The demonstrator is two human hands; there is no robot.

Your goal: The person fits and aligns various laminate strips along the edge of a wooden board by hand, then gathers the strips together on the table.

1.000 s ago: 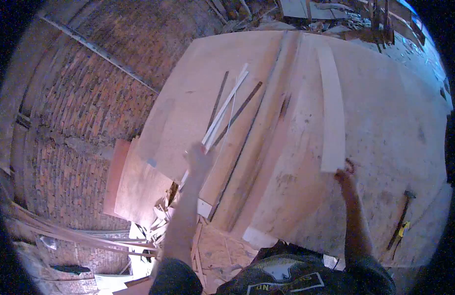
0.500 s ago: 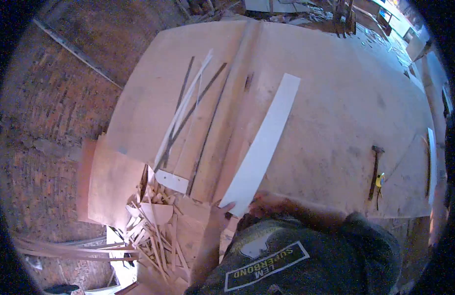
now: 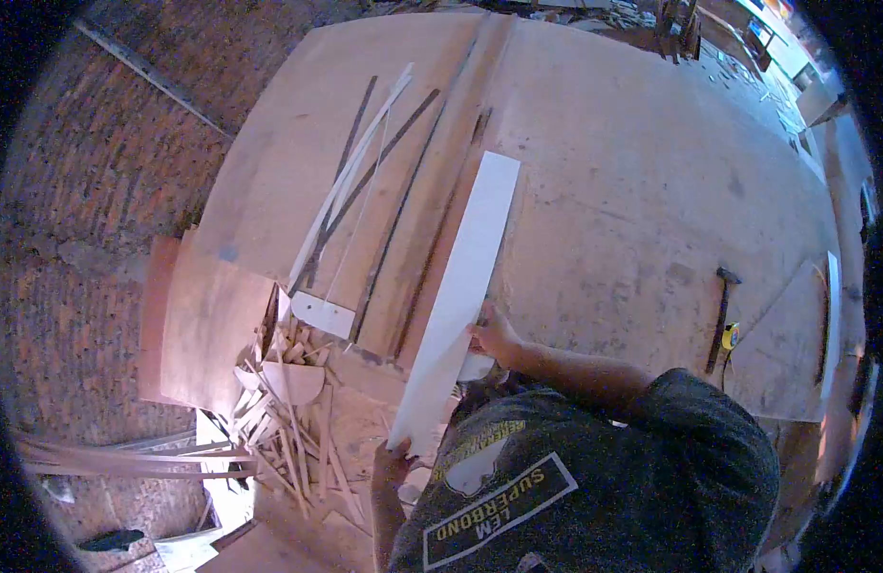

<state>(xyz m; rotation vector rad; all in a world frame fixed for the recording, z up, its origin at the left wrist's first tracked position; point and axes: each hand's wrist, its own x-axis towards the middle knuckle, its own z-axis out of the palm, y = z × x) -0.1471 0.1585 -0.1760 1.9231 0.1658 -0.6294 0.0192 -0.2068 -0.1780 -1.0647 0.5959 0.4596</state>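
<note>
A long white board [image 3: 460,277] slants across the near edge of the wooden table [image 3: 594,239], its near end close to the body. My left hand [image 3: 393,462] grips that near end, fingers closed on its edge. Higher up, my right hand [image 3: 494,334] holds the board's right edge. Left of the board, thin white strips [image 3: 351,172] and dark strips [image 3: 384,158] lie crossed on the table. A small white piece with holes [image 3: 323,314] sits at the table's near edge.
A hammer [image 3: 721,315] and a yellow tape measure [image 3: 731,335] lie on the right. Many wood offcuts [image 3: 293,411] are heaped below the table's near left edge. Long thin strips [image 3: 136,458] extend at lower left. A brick surface [image 3: 97,191] fills the left side.
The white board has come off the right part of the table toward the body and left. My left hand has left the thin strips and now holds the board's near end; my right hand grips its side.
</note>
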